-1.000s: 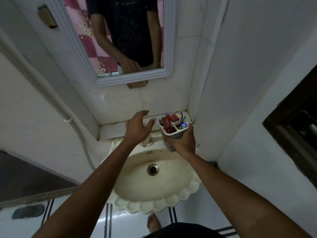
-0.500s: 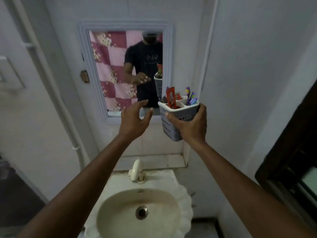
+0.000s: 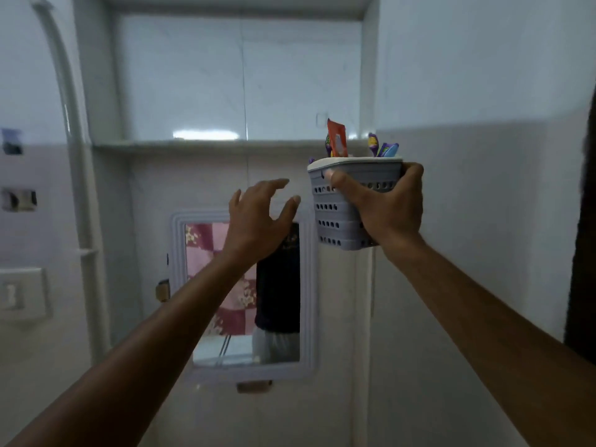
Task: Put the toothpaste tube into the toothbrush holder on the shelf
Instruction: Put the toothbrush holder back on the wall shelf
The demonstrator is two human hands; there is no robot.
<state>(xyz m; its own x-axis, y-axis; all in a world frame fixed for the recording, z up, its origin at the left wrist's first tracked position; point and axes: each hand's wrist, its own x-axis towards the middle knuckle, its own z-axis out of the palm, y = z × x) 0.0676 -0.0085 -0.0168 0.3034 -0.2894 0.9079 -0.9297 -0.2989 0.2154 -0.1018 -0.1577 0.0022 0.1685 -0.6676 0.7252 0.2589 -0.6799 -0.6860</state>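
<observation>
My right hand [image 3: 385,206] grips a grey perforated toothbrush holder [image 3: 335,217] with a white rim, held up just below the level of the recessed shelf [image 3: 200,144]. A red toothpaste tube [image 3: 337,138] stands upright inside the holder, beside purple and blue toothbrush heads [image 3: 382,148]. My left hand [image 3: 258,217] hovers to the left of the holder, fingers spread, touching nothing.
A white-framed mirror [image 3: 242,295] hangs on the tiled wall below the shelf. A white pipe [image 3: 75,156] runs up the wall at left, near a switch plate [image 3: 21,293]. A dark doorway edge [image 3: 583,253] lies at the far right.
The view has tilted up from the sink to the shelf. My right hand has raised the holder from sink height to near the shelf; my left hand rose alongside it.
</observation>
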